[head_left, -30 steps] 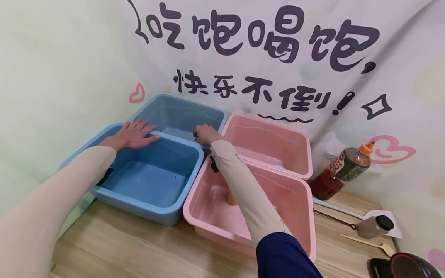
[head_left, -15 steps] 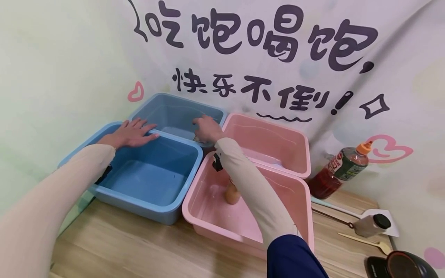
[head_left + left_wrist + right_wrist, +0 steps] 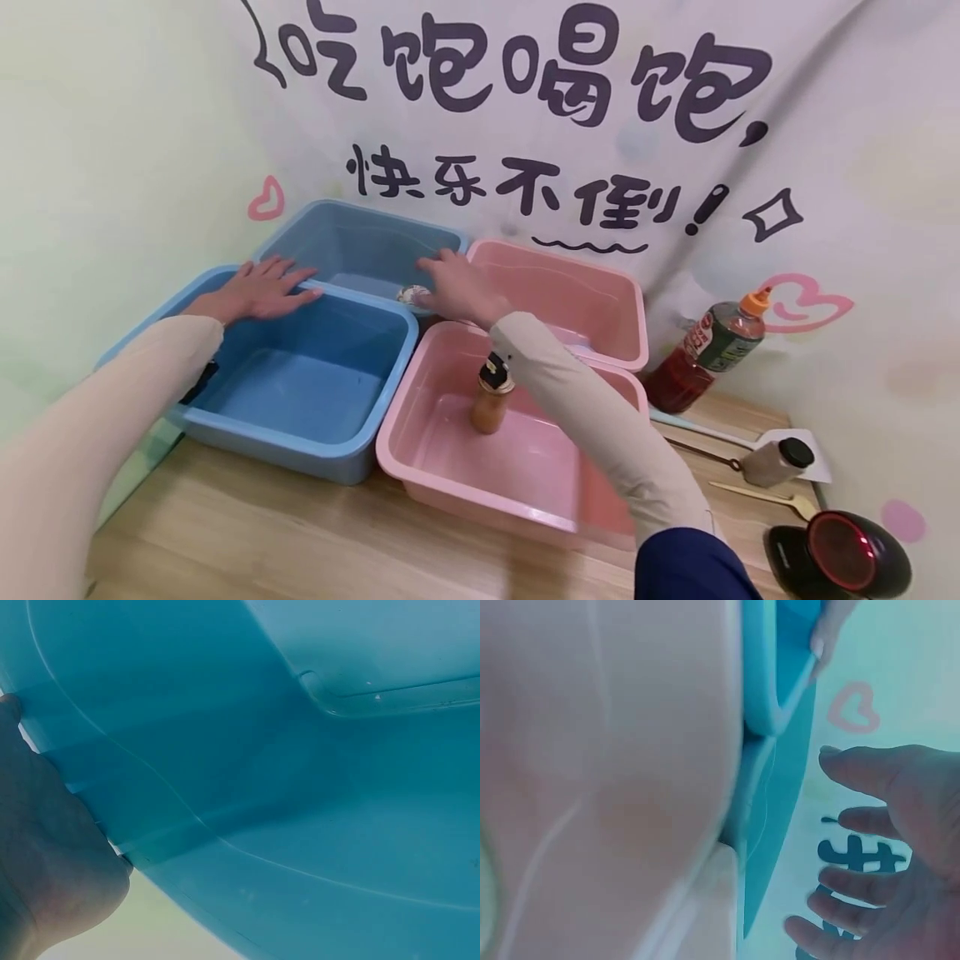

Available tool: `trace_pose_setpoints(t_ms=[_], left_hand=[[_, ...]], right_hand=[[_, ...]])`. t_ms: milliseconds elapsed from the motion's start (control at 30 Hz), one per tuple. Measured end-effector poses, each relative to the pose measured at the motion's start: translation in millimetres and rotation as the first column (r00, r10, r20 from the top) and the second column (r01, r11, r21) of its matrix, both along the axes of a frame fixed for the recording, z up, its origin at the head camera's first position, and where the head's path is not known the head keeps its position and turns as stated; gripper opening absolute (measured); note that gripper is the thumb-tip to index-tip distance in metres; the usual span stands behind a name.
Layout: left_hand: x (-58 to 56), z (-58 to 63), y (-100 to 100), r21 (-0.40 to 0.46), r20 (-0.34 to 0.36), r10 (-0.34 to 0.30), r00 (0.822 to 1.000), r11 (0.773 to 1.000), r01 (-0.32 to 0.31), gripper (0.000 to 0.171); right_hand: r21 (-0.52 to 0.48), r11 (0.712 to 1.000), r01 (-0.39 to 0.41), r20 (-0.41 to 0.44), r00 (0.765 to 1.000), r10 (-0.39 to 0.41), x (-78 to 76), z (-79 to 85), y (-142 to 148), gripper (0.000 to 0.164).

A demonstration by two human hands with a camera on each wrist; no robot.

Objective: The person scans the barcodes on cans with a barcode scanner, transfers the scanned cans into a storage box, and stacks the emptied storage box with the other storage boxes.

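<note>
My left hand (image 3: pixel 258 289) rests with spread fingers on the rim between the near blue basin (image 3: pixel 300 454) and the far blue basin (image 3: pixel 360 212). In the left wrist view, the same hand (image 3: pixel 56 847) lies along the blue rim. Over the far blue basin's right end, my right hand (image 3: pixel 461 287) has its fingers apart. The right wrist view shows this hand (image 3: pixel 907 847) holding nothing. Beside its fingers, low in that basin, is a small round thing with a whitish patterned top (image 3: pixel 412 295), partly hidden. A seasoning bottle (image 3: pixel 490 410) with a black top stands in the near pink basin (image 3: pixel 480 504).
The far pink basin (image 3: pixel 633 308) adjoins on the right. Along the right side are a red sauce bottle (image 3: pixel 697 354), a turner (image 3: pixel 806 450), a black-lidded jar (image 3: pixel 776 462), a wooden spoon (image 3: pixel 798 504) and a black device (image 3: pixel 843 554). A lettered cloth (image 3: pixel 487 133) hangs behind.
My right hand has opened and drawn away to the right, leaving the patterned thing in the far blue basin. The left hand keeps its place on the rim. The head view has shifted slightly.
</note>
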State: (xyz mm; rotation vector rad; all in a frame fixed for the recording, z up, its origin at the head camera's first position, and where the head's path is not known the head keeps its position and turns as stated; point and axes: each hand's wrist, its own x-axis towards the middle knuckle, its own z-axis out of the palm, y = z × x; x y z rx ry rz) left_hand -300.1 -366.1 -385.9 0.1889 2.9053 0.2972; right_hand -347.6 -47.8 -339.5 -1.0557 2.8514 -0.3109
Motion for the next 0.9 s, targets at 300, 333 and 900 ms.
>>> trace_pose_setpoints(t_ms=[300, 333, 900], left_hand=[[2.8, -3.7, -3.6, -0.001, -0.009, 0.002, 1.0, 1.0, -0.002, 0.086], [3.1, -3.9, -3.9, 0.0, -0.012, 0.003, 1.0, 1.0, -0.003, 0.085], [2.9, -0.2, 4.1, -0.011, -0.01, 0.003, 1.0, 1.0, -0.003, 0.078]], right_hand=[[-0.048, 0.996, -0.07, 0.027, 0.997, 0.071, 26.7, -15.6, 30.3, 0.06], [-0.059, 0.996, -0.064, 0.037, 0.997, 0.066, 29.1, -17.1, 33.1, 0.06], [0.013, 0.999, -0.035, -0.112, 0.993, 0.036, 67.2, -47.8, 62.4, 0.06]])
